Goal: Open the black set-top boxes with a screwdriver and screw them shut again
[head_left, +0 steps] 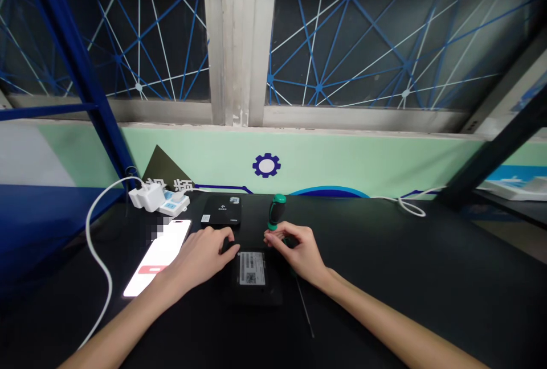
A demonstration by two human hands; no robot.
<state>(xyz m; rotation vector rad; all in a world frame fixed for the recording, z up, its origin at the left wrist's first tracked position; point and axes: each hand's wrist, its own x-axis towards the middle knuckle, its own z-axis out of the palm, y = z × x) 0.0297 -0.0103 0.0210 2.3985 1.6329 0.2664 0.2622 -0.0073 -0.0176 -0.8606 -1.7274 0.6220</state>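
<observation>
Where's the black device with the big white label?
Head view, lower middle: the device lies on the black table, between the left hand and right hand.

Wide-open lane right of the right hand (pixel 301 247), across the black table (pixel 410 266) to the white cord (pixel 410 210). Tighter left of the left hand (pixel 203 252), hemmed in by lit phone (pixel 160 255) and white cable (pixel 111 286). Blocked ahead by black box (pixel 222 210) and upright screwdriver (pixel 277 210)!

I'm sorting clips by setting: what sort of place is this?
Probably an indoor workbench: an upright green and black screwdriver, a flat black box with a white label, and a wide black tabletop below pale-framed windows.
</observation>
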